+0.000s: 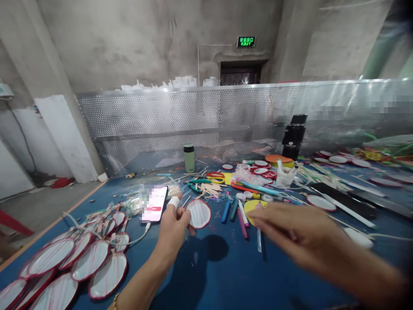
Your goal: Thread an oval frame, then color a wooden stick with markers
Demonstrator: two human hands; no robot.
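Observation:
My left hand is closed on the edge of a small round paddle-like disc, pale with faint streaks and a red rim. A white wrapping covers one finger of that hand. My right hand is blurred, its thumb and fingers pinched together above the table. Just below its fingertips is a narrow pale, translucent stick; whether the fingers hold it I cannot tell. Behind those fingertips lies a yellow disc. Beside it are a purple marker and a blue marker.
Red-rimmed discs with sticks are heaped at the left. A lit phone on a cable stands near my left hand. Farther back are scissors, wooden sticks, a green bottle and a white cup. A perforated metal screen borders the table.

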